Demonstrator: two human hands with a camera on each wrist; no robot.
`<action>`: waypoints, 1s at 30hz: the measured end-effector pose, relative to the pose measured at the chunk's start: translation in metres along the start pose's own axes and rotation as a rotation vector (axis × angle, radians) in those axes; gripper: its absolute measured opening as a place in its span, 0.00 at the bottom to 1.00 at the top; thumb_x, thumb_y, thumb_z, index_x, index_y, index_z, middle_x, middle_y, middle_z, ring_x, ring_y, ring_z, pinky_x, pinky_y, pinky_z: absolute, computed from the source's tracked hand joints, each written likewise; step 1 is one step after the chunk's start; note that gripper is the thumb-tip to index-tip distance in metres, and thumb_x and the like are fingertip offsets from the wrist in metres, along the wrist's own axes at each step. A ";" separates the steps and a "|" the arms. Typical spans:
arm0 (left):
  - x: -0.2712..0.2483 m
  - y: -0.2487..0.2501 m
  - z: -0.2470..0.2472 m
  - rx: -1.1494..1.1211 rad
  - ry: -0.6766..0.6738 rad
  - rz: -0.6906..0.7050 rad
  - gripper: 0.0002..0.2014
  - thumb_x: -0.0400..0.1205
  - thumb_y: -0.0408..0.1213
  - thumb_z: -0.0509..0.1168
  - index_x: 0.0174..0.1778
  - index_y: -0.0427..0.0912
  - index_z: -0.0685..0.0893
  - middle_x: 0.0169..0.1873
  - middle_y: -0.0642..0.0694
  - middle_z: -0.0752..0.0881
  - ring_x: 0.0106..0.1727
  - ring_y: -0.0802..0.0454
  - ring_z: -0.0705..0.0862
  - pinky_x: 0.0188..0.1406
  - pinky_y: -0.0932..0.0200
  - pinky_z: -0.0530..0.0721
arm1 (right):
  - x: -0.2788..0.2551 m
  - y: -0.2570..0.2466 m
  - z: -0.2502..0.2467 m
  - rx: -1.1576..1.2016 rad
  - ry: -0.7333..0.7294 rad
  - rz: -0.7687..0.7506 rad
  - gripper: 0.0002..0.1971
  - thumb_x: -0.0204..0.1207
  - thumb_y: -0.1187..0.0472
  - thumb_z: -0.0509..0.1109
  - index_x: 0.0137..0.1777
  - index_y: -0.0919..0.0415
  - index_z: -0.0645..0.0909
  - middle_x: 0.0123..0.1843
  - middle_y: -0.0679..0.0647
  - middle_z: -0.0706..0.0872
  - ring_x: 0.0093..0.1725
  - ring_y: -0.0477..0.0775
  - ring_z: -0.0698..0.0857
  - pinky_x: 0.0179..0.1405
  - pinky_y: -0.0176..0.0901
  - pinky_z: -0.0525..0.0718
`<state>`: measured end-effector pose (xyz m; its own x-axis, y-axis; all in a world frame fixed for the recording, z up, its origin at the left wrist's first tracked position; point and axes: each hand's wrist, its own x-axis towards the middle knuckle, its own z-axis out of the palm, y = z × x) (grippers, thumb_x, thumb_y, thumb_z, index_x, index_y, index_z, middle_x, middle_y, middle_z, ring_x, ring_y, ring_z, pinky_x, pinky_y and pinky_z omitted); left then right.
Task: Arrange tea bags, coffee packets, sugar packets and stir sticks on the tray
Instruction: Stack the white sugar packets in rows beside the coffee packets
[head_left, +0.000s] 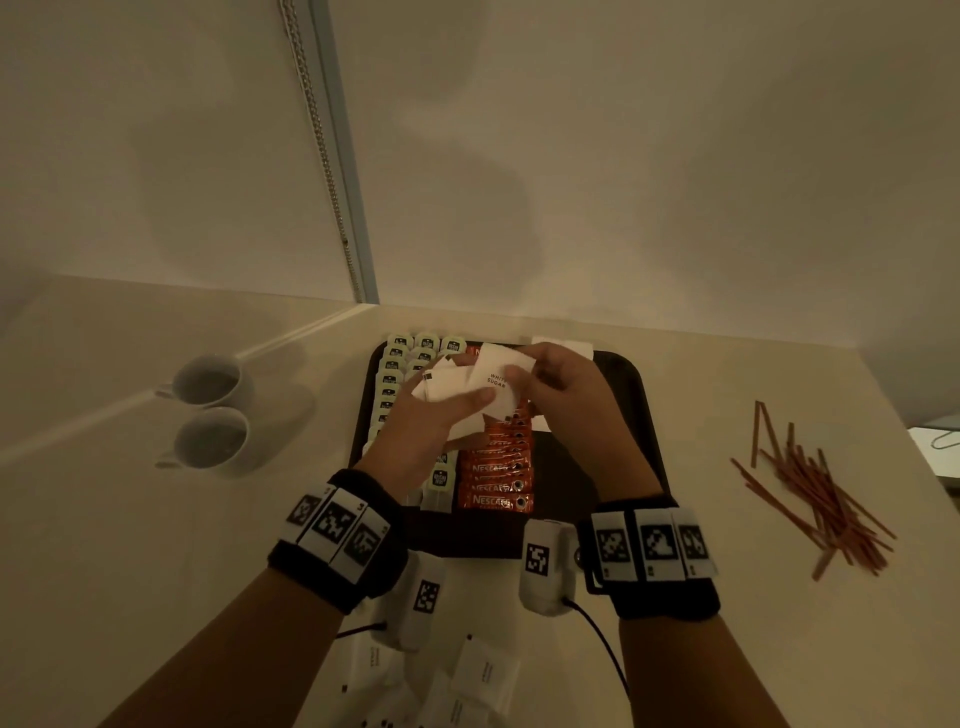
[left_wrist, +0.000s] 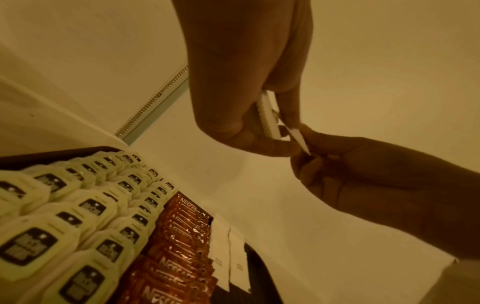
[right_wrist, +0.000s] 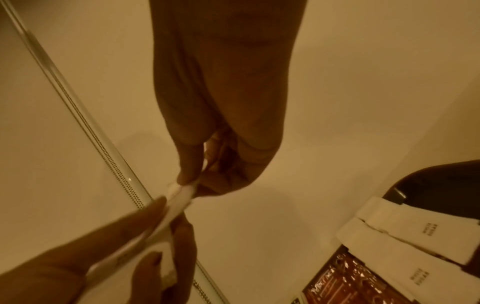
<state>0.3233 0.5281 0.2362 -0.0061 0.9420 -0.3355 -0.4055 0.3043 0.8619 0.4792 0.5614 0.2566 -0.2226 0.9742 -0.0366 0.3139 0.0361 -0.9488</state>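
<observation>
I'm holding a small stack of sugar packets (head_left: 457, 389) above the tray (head_left: 631, 415), left hand (head_left: 415, 441) fingers clamped round it, right hand (head_left: 566, 384) pinching one packet off. Next, I reckon, it's going beside the two laid below my right fingers, by the coffee packets (head_left: 496, 478).

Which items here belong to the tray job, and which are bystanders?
Job: tray; tea bags; coffee packets; sugar packets, held by left hand and right hand; stir sticks.
Bystanders: two cups.
</observation>
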 end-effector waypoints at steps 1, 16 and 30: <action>0.000 -0.001 0.001 0.006 -0.007 0.001 0.14 0.76 0.30 0.72 0.54 0.50 0.84 0.49 0.47 0.89 0.47 0.50 0.90 0.34 0.55 0.87 | -0.001 0.001 0.000 0.016 0.013 0.003 0.07 0.79 0.58 0.67 0.55 0.56 0.82 0.46 0.51 0.87 0.42 0.41 0.87 0.36 0.30 0.85; -0.001 -0.019 -0.018 -0.011 0.047 -0.147 0.10 0.85 0.36 0.56 0.55 0.46 0.83 0.38 0.42 0.86 0.29 0.47 0.85 0.16 0.66 0.72 | -0.014 0.058 -0.005 0.386 -0.020 0.373 0.09 0.80 0.66 0.65 0.58 0.57 0.79 0.55 0.58 0.85 0.50 0.53 0.88 0.41 0.40 0.89; 0.016 -0.014 -0.026 -0.144 0.073 -0.224 0.16 0.83 0.35 0.47 0.49 0.37 0.81 0.31 0.42 0.89 0.28 0.46 0.87 0.17 0.67 0.77 | 0.050 0.172 -0.070 -0.163 0.355 0.479 0.12 0.77 0.61 0.71 0.58 0.62 0.81 0.58 0.58 0.86 0.56 0.57 0.84 0.60 0.57 0.84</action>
<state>0.3049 0.5350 0.2086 0.0342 0.8391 -0.5429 -0.5298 0.4758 0.7020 0.5864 0.6315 0.1139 0.2898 0.9043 -0.3133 0.4466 -0.4173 -0.7915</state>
